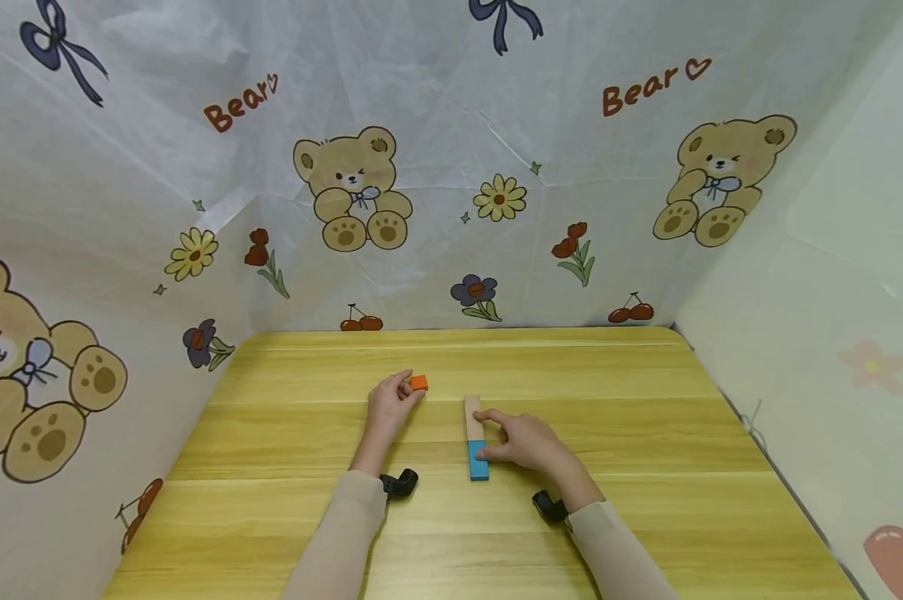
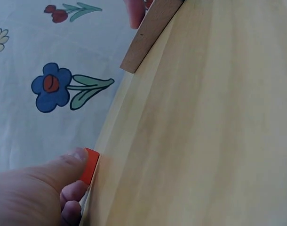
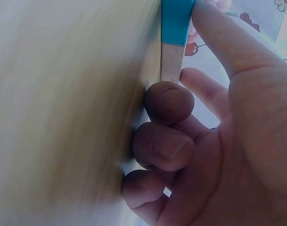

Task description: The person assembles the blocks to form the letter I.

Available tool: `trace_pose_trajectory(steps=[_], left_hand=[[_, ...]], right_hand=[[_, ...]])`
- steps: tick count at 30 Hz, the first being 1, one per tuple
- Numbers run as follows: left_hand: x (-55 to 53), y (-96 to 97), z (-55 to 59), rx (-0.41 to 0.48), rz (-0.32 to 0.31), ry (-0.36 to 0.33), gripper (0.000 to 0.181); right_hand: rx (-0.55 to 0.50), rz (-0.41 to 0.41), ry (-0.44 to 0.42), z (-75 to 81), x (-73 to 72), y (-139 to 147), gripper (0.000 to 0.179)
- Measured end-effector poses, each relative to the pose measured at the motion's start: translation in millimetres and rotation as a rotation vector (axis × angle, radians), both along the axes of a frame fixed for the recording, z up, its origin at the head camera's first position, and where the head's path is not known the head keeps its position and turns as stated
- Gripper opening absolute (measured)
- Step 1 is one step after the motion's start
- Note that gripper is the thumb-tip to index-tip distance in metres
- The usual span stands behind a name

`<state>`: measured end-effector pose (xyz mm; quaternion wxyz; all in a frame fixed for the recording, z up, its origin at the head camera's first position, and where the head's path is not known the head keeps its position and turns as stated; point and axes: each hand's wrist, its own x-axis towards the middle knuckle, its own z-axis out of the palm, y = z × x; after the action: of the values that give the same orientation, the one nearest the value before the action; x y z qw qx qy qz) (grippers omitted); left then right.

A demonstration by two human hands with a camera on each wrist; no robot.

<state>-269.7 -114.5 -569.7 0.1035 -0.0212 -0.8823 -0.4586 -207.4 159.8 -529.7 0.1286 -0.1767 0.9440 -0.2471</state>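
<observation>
My left hand (image 1: 393, 408) pinches a small orange block (image 1: 418, 382) low over the table. In the left wrist view the thumb lies against the orange block (image 2: 90, 166), with the index finger mostly hidden. To the right, a plain wooden block (image 1: 474, 417) and a blue block (image 1: 479, 461) lie end to end in a line. My right hand (image 1: 529, 442) touches them from above: its thumb rests on the blue block (image 3: 176, 21) and its index finger on the plain wooden block (image 3: 171, 62). The other right fingers bend in near the tabletop.
The wood-grain table (image 1: 646, 417) has rounded far corners. A white sheet (image 1: 436, 108) printed with bears and flowers hangs behind it and along the left. On the right is a pale wall covering (image 1: 819, 300). Both wrists wear a small black camera (image 1: 400, 483).
</observation>
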Motion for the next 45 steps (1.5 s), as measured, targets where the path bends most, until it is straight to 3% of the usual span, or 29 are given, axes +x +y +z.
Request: trace_pose_trajectory(steps=[8,17,23,39,45], left_hand=[[-2.6,4.1,2.2,-0.039,0.029,-0.006,0.031],[-0.8,4.2,-1.3,0.035,0.041,-0.020,0.030],[-2.1,6.0,0.8,0.075,-0.013,-0.014,0.032],[-11.9,45.3,14.1,0.001,-0.153,0.015,0.032],[-14.0,57.6,13.5,-0.043,-0.195,0.015,0.031]], right_hand=[[-0.012,0.000,-0.002,-1.4,-0.6,1,0.068],[0.003,0.008,-0.001,-1.3,0.6,1,0.068],[-0.001,0.007,-0.014,-1.7,1.1,2,0.069],[-0.002,0.005,-0.017,1.2,-1.4,2,0.068],[-0.003,0.014,-0.002,1.1,-1.7,2,0.068]])
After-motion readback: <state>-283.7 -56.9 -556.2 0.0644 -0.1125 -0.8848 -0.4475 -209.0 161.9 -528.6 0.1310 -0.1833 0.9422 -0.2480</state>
